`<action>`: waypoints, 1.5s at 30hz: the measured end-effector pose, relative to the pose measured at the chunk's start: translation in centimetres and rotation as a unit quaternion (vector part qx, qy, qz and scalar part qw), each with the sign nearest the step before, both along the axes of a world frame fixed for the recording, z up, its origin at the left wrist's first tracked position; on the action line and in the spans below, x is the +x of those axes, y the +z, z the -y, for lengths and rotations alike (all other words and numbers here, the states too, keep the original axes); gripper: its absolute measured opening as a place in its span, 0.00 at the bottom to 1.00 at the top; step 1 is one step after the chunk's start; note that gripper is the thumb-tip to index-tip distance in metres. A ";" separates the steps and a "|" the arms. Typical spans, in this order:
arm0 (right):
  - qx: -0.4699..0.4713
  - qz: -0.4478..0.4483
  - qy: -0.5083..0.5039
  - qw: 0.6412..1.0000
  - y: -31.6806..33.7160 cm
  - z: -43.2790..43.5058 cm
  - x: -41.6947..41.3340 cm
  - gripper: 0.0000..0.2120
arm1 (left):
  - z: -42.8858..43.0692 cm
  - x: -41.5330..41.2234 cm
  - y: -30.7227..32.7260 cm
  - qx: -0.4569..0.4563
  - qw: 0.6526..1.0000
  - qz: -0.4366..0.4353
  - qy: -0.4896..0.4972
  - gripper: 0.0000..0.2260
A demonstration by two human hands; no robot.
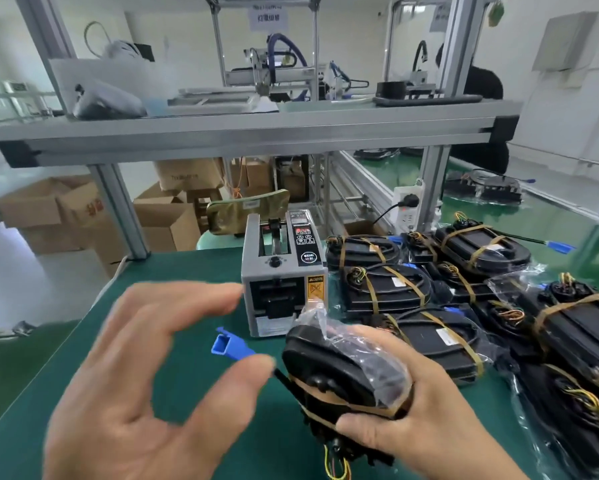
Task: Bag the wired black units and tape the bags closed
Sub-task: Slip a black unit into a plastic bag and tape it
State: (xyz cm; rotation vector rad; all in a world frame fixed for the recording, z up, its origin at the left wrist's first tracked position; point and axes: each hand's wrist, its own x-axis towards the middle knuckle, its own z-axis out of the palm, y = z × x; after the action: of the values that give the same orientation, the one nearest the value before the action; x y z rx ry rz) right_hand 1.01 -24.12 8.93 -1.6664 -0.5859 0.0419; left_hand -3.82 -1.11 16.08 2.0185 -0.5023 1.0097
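Head cam view, looking down at a green bench mat (187, 268). The right hand (412, 403) is at about 5 o'clock, fingers and thumb wrapped around one black unit (339, 372). The unit is held up off the mat and tilted. A tan band runs across it and yellow wires hang out the bottom end. A clear bag (377, 355) is crumpled over its upper right part, so it's only partly covered.

The left hand (145, 393) is at 7 o'clock and pretty blurry. It's not gripping anything: the fingers are spread, with thumb and forefinger in a loose C. The thumb tip overlaps the back end of a blue connector (227, 346) on the unit's black lead. Honestly can't tell if it's actually touching.

Dead centre, just behind both hands, is a grey tape dispenser (280, 271) with a knob on its top face. From 3 to 4 o'clock there's a whole pile of banded units (412, 296) packed side by side, some already in clear plastic.

Other stuff:
- A white power strip (407, 202) with a black plug in it, at 2 o'clock.
- An aluminium shelf (256, 133) across the top.
- Cardboard boxes (66, 216) on the floor at 9 o'clock.
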 end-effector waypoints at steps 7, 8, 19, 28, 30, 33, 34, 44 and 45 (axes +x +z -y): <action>-0.041 0.025 0.027 0.998 0.4 -0.4 -0.3 0.33 | 2.1 3.2 4.7 0.394 0.917 -0.042 -0.048 0.22; -0.030 0.015 0.035 0.999 0.4 -0.5 -0.3 0.32 | 2.2 3.6 4.8 0.415 0.907 -0.042 -0.057 0.21; 0.030 -0.023 0.073 0.997 -0.1 0.1 -0.3 0.33 | 1.6 4.9 3.1 0.351 0.924 -0.103 -0.116 0.06; 0.042 -0.044 0.057 0.996 -0.1 0.7 0.5 0.33 | 1.0 4.8 1.7 0.092 0.970 -0.204 -0.099 0.09; 0.044 -0.049 0.070 0.995 0.0 0.7 0.5 0.33 | 0.6 4.5 2.1 0.124 0.961 -0.210 -0.132 0.09; 0.044 -0.059 0.072 0.995 -0.2 0.5 0.5 0.33 | 0.3 4.3 2.8 0.214 0.934 -0.223 -0.176 0.18; 0.041 -0.061 0.072 0.995 -0.3 0.4 0.5 0.33 | 0.3 4.4 2.9 0.234 0.931 -0.217 -0.175 0.17; 0.012 -0.055 0.068 0.996 -1.4 -0.1 0.3 0.34 | -0.4 5.1 3.7 0.178 0.965 -0.159 -0.111 0.04; 0.020 -0.054 0.070 0.996 -1.4 -0.1 0.3 0.33 | -0.7 4.9 3.7 0.205 0.956 -0.165 -0.127 0.03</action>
State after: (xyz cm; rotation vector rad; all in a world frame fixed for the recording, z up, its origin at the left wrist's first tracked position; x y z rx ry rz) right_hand 1.35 -24.00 7.53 -1.5709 -0.6163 0.2199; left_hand 1.10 -0.44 19.81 2.3492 -0.8138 0.4198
